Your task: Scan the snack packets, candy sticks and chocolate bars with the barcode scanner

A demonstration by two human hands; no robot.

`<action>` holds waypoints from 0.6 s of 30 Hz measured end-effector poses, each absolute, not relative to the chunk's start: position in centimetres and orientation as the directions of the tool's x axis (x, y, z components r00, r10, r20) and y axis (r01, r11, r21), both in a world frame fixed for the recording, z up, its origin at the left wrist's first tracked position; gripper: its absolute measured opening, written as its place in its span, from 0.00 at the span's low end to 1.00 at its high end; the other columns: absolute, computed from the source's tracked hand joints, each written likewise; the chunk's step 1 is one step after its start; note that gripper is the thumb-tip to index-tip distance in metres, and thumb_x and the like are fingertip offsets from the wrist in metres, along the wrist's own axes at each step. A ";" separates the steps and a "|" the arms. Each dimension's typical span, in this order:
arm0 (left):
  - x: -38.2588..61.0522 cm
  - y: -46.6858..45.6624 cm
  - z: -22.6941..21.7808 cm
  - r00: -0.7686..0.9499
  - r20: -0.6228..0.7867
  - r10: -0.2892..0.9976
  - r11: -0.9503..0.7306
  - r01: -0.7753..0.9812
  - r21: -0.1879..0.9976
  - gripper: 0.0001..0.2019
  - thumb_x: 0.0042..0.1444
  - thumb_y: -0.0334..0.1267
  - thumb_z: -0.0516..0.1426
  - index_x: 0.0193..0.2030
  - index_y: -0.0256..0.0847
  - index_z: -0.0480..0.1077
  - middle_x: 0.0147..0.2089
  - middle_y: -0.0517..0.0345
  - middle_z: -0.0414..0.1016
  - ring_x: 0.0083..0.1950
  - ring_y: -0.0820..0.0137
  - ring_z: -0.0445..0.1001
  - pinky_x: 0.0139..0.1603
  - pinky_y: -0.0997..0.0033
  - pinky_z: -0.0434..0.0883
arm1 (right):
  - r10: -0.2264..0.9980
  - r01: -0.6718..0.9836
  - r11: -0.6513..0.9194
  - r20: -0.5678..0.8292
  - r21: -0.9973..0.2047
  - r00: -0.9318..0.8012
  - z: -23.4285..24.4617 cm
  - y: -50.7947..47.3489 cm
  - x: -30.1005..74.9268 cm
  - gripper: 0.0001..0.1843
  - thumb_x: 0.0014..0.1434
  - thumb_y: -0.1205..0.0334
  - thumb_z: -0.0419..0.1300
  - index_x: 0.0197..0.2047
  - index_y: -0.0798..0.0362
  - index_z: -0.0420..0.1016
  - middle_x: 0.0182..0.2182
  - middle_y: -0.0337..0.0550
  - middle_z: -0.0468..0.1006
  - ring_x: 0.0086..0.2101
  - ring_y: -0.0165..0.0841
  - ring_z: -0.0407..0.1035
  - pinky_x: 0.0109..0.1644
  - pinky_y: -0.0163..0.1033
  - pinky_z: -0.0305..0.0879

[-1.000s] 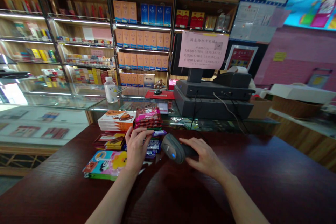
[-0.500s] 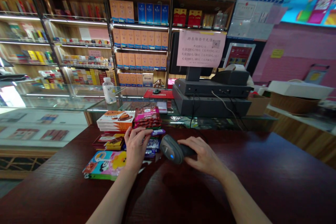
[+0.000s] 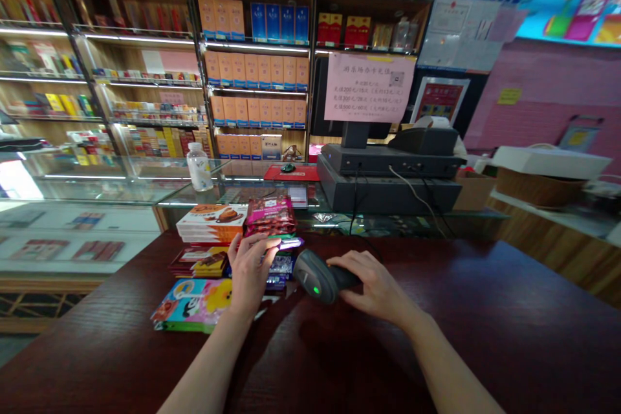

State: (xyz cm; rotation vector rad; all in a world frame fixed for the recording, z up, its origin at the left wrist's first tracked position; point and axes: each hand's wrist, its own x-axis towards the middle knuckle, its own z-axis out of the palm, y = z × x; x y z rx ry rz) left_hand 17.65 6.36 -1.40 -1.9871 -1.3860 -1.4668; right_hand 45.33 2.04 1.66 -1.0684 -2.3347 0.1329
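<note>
My right hand (image 3: 371,281) is wrapped round the handle of a dark grey barcode scanner (image 3: 315,277), held above the counter with a green light lit on top. The scanner's head points left, toward my left hand (image 3: 250,272). That hand pinches a small purple snack packet (image 3: 290,243) between thumb and fingers; its left end is hidden. Below it lie blue packets (image 3: 280,266), partly covered. Around my left hand are yellow-and-red chocolate packs (image 3: 211,262), a white-and-orange box stack (image 3: 208,223), a pink-and-brown packet stack (image 3: 270,215) and a colourful pack with cartoon animals (image 3: 189,304).
The dark wooden counter (image 3: 436,336) runs across the front. Behind it stand a glass case (image 3: 233,191), a clear bottle (image 3: 199,168), a cash register with monitor (image 3: 388,168) and its hanging cables. Shelves of boxed goods (image 3: 257,71) line the back.
The scanner's light has turned from blue to green. Both hands keep nearly the same places, still on the packet and the scanner. The view has shifted slightly.
</note>
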 end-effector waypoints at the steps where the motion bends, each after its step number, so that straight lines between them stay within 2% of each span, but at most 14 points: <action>1: 17.6 6.3 -1.4 0.017 0.856 0.516 -0.488 0.827 0.278 0.07 0.63 0.39 0.57 0.44 0.50 0.77 0.42 0.58 0.82 0.49 0.64 0.77 0.67 0.51 0.54 | 0.723 0.668 0.676 0.454 -0.311 -0.520 1.7 2.0 45.4 0.25 0.56 0.66 0.62 0.58 0.47 0.71 0.49 0.45 0.78 0.46 0.39 0.71 0.51 0.44 0.61; 8: 17.6 6.2 -1.2 0.018 0.853 0.522 -0.492 0.823 0.284 0.08 0.63 0.39 0.57 0.45 0.50 0.77 0.42 0.58 0.81 0.49 0.65 0.77 0.67 0.51 0.55 | 0.763 0.704 0.633 0.415 -0.322 -0.496 1.4 2.4 46.4 0.29 0.56 0.66 0.63 0.62 0.47 0.69 0.50 0.46 0.78 0.47 0.39 0.71 0.53 0.45 0.61; 18: 17.5 6.1 -1.2 -0.040 0.820 0.570 -0.486 0.788 0.377 0.08 0.62 0.38 0.57 0.46 0.50 0.76 0.43 0.58 0.80 0.50 0.64 0.76 0.67 0.51 0.55 | 0.868 0.803 0.496 0.165 -0.332 -0.468 0.5 3.1 47.6 0.32 0.54 0.63 0.65 0.62 0.44 0.70 0.54 0.46 0.77 0.52 0.43 0.70 0.57 0.47 0.61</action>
